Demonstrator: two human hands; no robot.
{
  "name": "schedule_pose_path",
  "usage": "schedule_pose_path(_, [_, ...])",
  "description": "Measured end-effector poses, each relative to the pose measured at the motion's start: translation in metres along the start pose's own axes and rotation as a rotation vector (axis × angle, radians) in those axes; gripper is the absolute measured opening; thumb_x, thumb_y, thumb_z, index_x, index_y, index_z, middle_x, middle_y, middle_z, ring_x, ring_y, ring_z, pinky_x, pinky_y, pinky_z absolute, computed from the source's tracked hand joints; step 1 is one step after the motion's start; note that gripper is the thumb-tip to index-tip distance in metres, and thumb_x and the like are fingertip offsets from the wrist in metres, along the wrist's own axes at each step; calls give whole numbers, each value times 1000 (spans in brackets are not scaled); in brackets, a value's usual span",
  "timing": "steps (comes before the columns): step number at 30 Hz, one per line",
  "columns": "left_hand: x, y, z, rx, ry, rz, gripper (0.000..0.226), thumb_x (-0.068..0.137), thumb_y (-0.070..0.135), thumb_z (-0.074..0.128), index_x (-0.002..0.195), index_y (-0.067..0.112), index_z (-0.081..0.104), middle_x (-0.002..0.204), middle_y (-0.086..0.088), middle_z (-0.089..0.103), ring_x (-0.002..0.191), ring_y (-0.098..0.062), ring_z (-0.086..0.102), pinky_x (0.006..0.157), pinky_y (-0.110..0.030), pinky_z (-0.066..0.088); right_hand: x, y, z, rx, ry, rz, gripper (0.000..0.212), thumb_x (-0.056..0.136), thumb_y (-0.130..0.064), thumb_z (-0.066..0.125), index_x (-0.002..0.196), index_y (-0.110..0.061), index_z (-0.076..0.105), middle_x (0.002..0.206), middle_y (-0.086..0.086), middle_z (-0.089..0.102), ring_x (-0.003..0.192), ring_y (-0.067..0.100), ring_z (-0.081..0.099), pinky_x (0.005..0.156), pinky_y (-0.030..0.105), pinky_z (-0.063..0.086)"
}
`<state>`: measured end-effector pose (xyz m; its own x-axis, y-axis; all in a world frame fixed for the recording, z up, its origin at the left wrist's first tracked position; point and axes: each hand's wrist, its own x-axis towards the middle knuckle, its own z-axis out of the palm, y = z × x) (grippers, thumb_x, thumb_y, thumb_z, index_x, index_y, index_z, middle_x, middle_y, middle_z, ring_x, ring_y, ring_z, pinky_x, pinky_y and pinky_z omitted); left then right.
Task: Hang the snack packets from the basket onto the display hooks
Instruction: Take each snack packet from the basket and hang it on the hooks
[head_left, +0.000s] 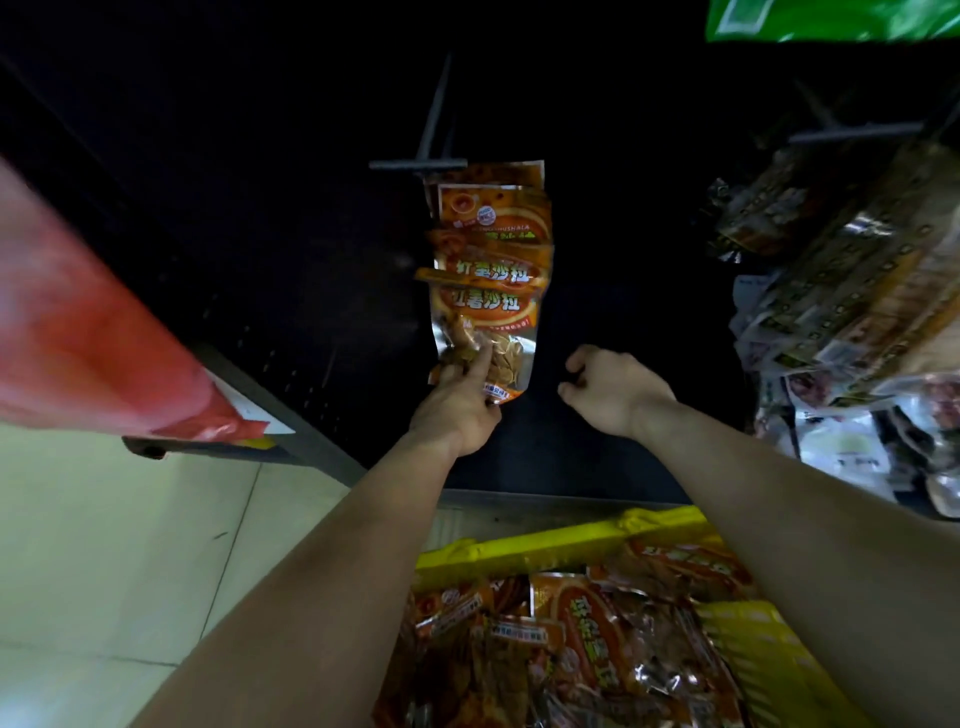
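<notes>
Red packaging (78, 332), blurred, fills the left edge above pale floor tiles (104, 519). At centre a display hook (418, 165) carries a stack of orange snack packets (491, 249). The left hand (454, 405) grips the lower edge of the front packet (485, 322), index finger laid straight up its clear window. Just beside it, the right hand (613, 389) hangs loosely curled, holding nothing. Farther right, dark packets (831, 270) crowd another hook (857, 132). Below, the yellow basket (545, 545) holds more orange packets (571, 649)
</notes>
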<state>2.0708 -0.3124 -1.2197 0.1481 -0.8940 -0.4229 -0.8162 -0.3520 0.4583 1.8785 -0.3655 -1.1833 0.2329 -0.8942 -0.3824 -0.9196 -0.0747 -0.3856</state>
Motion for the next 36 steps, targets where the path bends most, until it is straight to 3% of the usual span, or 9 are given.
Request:
schedule_pose_path(4, [-36, 5, -12, 23, 1, 27, 78, 96, 32, 57, 156, 44, 7, 166, 0, 6, 150, -26, 20, 117, -42, 30, -34, 4, -16, 7, -16, 8, 43, 94, -40, 54, 134, -23, 52, 124, 6, 64, 108, 26, 62, 89, 38, 53])
schedule_pose_path(11, [-127, 20, -39, 73, 52, 32, 65, 95, 34, 56, 154, 35, 28, 153, -7, 35, 134, -29, 44, 107, -35, 40, -122, 17, -44, 85, 16, -26, 38, 95, -36, 55, 130, -20, 55, 123, 7, 63, 107, 29, 60, 90, 41, 52])
schedule_pose_path(15, [-187, 22, -33, 100, 45, 51, 61, 95, 34, 57, 151, 33, 35, 142, -7, 43, 123, -29, 53, 102, -38, 45, -177, 35, -37, 122, 23, -41, 33, 95, -35, 55, 125, -22, 56, 116, 6, 63, 92, 29, 65, 81, 44, 56])
schedule_pose_path(17, [-213, 18, -19, 129, 42, 75, 59, 94, 32, 59, 150, 32, 38, 141, -8, 44, 124, -30, 53, 104, -39, 43, -199, 48, -26, 93, 31, -40, 30, 93, -34, 56, 120, -22, 59, 112, 6, 65, 95, 29, 64, 81, 40, 54])
schedule_pose_path(21, [-247, 4, 22, 214, -50, 53, 60, 95, 35, 59, 150, 28, 37, 153, -10, 37, 138, -29, 41, 112, -38, 36, -232, 79, 9, 72, -39, -13, 35, 91, -46, 57, 115, -22, 64, 107, 8, 70, 98, 31, 64, 76, 35, 50])
schedule_pose_path(24, [-253, -11, 50, 237, -120, 5, 58, 97, 38, 55, 150, 27, 36, 155, -13, 35, 140, -31, 38, 113, -36, 33, -245, 94, 40, 31, -165, -10, 42, 88, -55, 57, 119, -28, 63, 115, 8, 68, 97, 30, 63, 74, 28, 41])
schedule_pose_path(27, [-250, -26, 70, 248, -177, -30, 61, 96, 39, 54, 152, 32, 31, 155, -12, 36, 141, -33, 35, 116, -41, 29, -245, 95, 73, 30, -311, -44, 28, 90, -39, 59, 113, -24, 65, 122, 12, 65, 102, 30, 61, 76, 26, 39])
schedule_pose_path(30, [-241, -42, 82, 272, -215, -40, 66, 95, 42, 54, 154, 36, 26, 157, -12, 34, 144, -34, 30, 119, -44, 26, -236, 85, 106, -12, -389, -40, 27, 90, -37, 60, 102, -15, 69, 107, 12, 70, 99, 28, 64, 79, 32, 48])
schedule_pose_path(36, [-229, -61, 98, 247, -285, 6, 79, 90, 36, 66, 154, 40, 19, 157, -8, 31, 142, -31, 34, 115, -45, 33, -224, 52, 151, 111, -474, -80, 36, 95, -47, 55, 90, -15, 69, 79, 8, 67, 76, 24, 63, 70, 35, 50])
